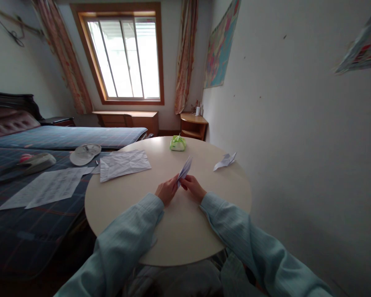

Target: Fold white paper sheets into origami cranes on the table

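Observation:
Between my two hands, above the middle of the round table [117, 218], is a folded piece of white paper [185, 167], tilted up with its narrow end pointing away from me. My left hand [167, 189] grips its left side, fingers closed along the edge. From the right, my right hand [193, 186] pinches the paper's lower part. Some fingertips are hidden behind the folds. Farther right on the table lies another folded paper piece [225, 161]. A creased white sheet [125, 165] lies flat at the table's left edge.
A green tissue pack [177, 143] stands near the table's far edge. On the bed [58, 222] at left are printed sheets [54, 187] and a pale cap [85, 154]. A white wall [297, 156] rises close on the right. A corner shelf [194, 119] stands behind the table.

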The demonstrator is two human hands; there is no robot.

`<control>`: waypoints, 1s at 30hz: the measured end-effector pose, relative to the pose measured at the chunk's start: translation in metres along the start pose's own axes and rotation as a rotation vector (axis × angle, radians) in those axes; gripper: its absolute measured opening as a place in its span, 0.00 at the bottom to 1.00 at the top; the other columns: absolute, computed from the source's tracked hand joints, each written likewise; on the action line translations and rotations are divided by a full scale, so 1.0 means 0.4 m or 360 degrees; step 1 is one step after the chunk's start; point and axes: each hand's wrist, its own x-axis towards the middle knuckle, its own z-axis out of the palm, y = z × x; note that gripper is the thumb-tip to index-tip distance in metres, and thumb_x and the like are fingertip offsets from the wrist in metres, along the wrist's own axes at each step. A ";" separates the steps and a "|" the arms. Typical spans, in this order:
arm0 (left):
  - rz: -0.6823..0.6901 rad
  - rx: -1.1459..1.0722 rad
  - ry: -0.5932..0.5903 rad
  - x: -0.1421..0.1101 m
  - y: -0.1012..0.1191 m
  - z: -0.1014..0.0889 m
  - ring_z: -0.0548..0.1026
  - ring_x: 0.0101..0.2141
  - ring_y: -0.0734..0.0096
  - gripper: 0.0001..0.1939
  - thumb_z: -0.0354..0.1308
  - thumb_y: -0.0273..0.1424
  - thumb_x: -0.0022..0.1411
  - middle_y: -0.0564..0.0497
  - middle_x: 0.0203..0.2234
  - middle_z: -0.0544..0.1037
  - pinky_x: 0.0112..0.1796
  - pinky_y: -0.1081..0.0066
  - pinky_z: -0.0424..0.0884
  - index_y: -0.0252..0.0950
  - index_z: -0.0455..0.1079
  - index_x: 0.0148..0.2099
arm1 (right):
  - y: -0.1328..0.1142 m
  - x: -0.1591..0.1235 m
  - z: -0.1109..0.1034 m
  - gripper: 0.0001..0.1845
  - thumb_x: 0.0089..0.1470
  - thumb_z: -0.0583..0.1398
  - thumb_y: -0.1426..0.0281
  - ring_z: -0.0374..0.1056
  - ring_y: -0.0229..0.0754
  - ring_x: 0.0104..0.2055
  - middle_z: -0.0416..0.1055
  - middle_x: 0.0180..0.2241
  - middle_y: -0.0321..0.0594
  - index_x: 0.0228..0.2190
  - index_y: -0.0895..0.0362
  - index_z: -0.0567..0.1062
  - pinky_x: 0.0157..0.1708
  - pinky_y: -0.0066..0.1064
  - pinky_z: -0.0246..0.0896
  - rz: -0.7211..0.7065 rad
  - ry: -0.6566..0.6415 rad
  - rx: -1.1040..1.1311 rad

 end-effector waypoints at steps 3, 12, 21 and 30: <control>-0.0028 -0.0001 -0.0010 0.000 -0.001 0.000 0.72 0.35 0.68 0.20 0.40 0.29 0.59 0.47 0.38 0.73 0.36 0.73 0.66 0.38 0.55 0.54 | -0.017 -0.006 0.000 0.19 0.40 0.57 0.56 0.50 0.29 0.16 0.54 0.12 0.29 0.15 0.59 0.62 0.17 0.24 0.44 -0.0014 -0.0086 -0.0018; 0.0012 -0.0027 -0.0021 0.000 0.000 0.002 0.72 0.34 0.69 0.19 0.38 0.31 0.60 0.48 0.35 0.74 0.34 0.73 0.66 0.38 0.56 0.53 | -0.030 -0.011 0.000 0.23 0.41 0.54 0.51 0.53 0.30 0.16 0.56 0.13 0.30 0.15 0.59 0.62 0.18 0.25 0.47 0.0001 -0.0072 -0.0031; 0.0009 -0.0042 -0.0020 -0.002 0.003 0.001 0.72 0.33 0.70 0.19 0.38 0.31 0.60 0.49 0.35 0.73 0.35 0.74 0.65 0.39 0.57 0.53 | -0.002 -0.002 0.000 0.21 0.42 0.54 0.54 0.54 0.30 0.16 0.59 0.13 0.31 0.16 0.60 0.63 0.18 0.24 0.48 0.0040 -0.0035 0.0055; 0.0014 -0.0151 -0.0037 -0.007 0.015 -0.013 0.71 0.35 0.71 0.20 0.37 0.34 0.61 0.51 0.34 0.73 0.36 0.75 0.64 0.40 0.55 0.54 | 0.003 -0.002 0.002 0.13 0.43 0.52 0.64 0.54 0.30 0.16 0.59 0.12 0.32 0.15 0.59 0.63 0.18 0.24 0.48 0.0041 0.0015 0.0064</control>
